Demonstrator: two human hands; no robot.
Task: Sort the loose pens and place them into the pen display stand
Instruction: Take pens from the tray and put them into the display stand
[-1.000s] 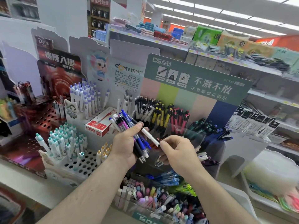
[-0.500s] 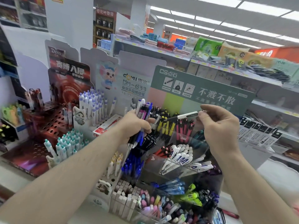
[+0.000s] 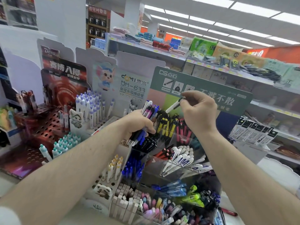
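Head view: left hand [image 3: 138, 122] gripping bundle of pens [image 3: 146, 120]; right hand [image 3: 197, 114] pinching single white pen [image 3: 174, 106] above display stand [image 3: 183, 153]. Step: sorting, one pen picked out. Next, probably: match to white-pen compartment [image 3: 181, 157], lower tip-first.

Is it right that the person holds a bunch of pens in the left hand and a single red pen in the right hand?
Not quite. The pen pinched in the right hand is white with a black end, not red; the head view shows it. The left hand does hold a bunch of pens.
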